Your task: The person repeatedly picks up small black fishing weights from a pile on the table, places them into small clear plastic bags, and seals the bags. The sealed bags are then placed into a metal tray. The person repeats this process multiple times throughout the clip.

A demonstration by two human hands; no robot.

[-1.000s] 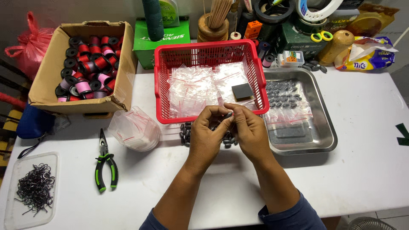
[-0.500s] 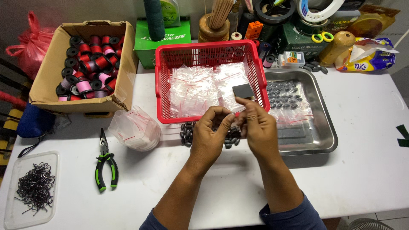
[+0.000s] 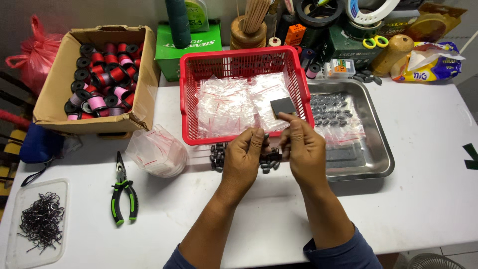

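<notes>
White table (image 3: 423,199) spanning the whole view, crowded along its far edge. Cardboard box (image 3: 52,94) at far left, packed with red, pink and black spools (image 3: 99,82). Red plastic basket (image 3: 239,59) at centre, lined with clear zip bags (image 3: 229,107) and a small dark square block (image 3: 282,105) near its right wall. Steel tray (image 3: 378,149) just right of the basket, holding dark oval sinkers (image 3: 332,113) and more clear bags. Stack of clear bags (image 3: 158,149) slumped just left of the basket's near corner. Clear lidded tray (image 3: 15,249) of black hooks (image 3: 41,221) at the near left corner. Green-handled pliers (image 3: 123,192) lying between that tray and the bag stack.

Both hands raised just in front of the basket's near rim, close together but not touching. Left hand (image 3: 242,159) with fingers curled and thumb pressed to fingertips, pinching something too small to make out. Right hand (image 3: 302,147) likewise pinched at thumb and forefinger, tips lifted over the basket edge just below the dark block; held item cannot be told. Loose pile of dark sinkers (image 3: 218,155) on the table directly beneath and between the 2 hands, partly hidden by them, touching neither grip
</notes>
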